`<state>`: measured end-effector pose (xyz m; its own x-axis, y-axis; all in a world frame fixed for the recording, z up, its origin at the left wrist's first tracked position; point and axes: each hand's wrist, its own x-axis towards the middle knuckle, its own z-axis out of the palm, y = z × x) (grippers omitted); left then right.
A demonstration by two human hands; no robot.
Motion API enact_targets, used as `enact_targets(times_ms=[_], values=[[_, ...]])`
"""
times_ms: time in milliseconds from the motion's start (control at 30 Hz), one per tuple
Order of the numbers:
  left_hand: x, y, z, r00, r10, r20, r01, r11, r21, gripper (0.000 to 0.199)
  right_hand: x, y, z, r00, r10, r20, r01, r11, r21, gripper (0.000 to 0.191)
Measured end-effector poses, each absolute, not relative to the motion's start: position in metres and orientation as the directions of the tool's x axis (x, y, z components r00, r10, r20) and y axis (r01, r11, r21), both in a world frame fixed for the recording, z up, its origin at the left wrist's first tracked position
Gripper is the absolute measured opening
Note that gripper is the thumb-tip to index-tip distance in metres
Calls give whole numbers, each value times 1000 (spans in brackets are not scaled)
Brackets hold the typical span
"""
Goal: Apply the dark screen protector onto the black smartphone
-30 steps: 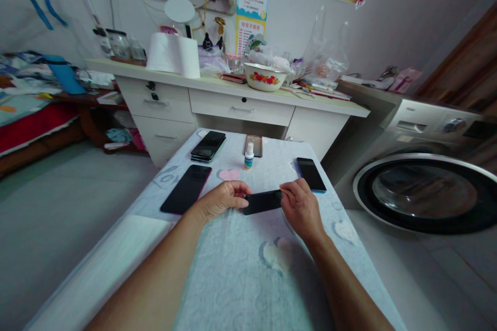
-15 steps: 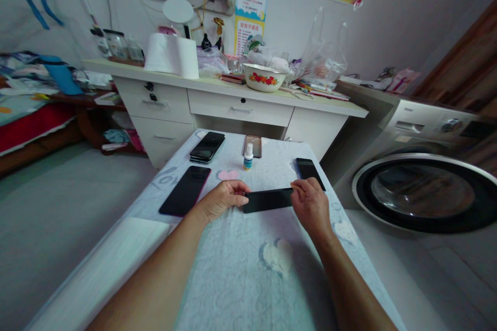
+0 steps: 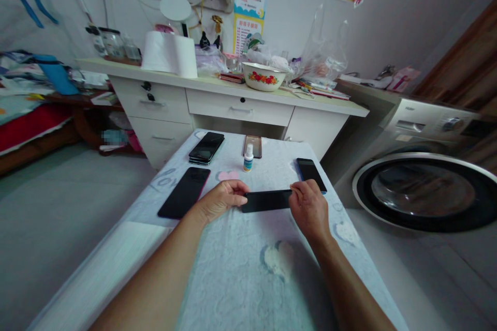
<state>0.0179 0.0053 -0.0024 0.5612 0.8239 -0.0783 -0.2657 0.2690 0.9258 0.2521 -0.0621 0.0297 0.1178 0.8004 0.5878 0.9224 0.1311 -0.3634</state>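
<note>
A dark smartphone lies lengthwise between my hands on the cloth-covered table. My left hand pinches its left end between thumb and fingers. At the opposite end, my right hand has its fingers closed at the phone's upper right corner; whether they hold anything besides the phone is hidden. To the left lies a larger black phone with a red edge. A blue-edged phone rests just beyond my right hand. Behind the middle phone stands a small white spray bottle with a blue label.
Stacked phones lie at the table's far left, and a brownish phone case at its far edge. Beyond is a white desk with a flowered bowl and paper rolls. A washing machine stands on the right.
Both hands keep nearly the same position at the phone's two ends. The whole view has shifted very slightly.
</note>
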Motion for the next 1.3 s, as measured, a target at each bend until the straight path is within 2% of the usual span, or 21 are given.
enact_targets(times_ms=[733, 1033, 1300], values=[[15, 10, -10, 639, 765, -82, -238, 298, 924, 32, 223, -72, 29, -109, 831, 546, 856, 357, -374, 21], [15, 10, -9, 633, 769, -91, -240, 306, 921, 33, 233, -70, 32, -34, 822, 569, 876, 298, -379, 20], [15, 9, -10, 632, 770, -82, -243, 298, 923, 32, 254, -65, 33, 82, 802, 591, 931, 150, -332, 14]])
